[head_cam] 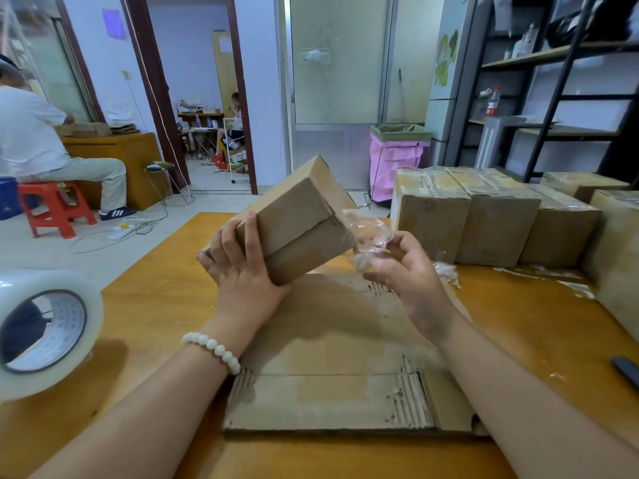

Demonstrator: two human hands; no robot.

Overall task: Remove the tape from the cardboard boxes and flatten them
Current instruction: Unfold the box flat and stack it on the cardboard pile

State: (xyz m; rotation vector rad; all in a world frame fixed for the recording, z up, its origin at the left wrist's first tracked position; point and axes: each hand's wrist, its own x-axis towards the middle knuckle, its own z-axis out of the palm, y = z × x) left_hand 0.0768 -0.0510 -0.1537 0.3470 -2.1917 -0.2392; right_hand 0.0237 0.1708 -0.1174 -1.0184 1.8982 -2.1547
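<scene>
Pinching a crumpled wad of clear tape [371, 238] between thumb and curled fingers, right hand [409, 271] sits just beside the right end of a small box [297, 219]; wad touches that end. Left hand [238, 264] grips the box's left end, fingers wrapped round it, thumb up the near face. Box held tilted, off the table, flaps closed. Below it: flattened cardboard [345, 357] lying on wooden table [155, 305]. Bead bracelet [212, 350] on left wrist. Tape roll [45, 330] at near left. Row of taped boxes [484, 219] at far right, tape scraps [446, 271] just before them.
</scene>
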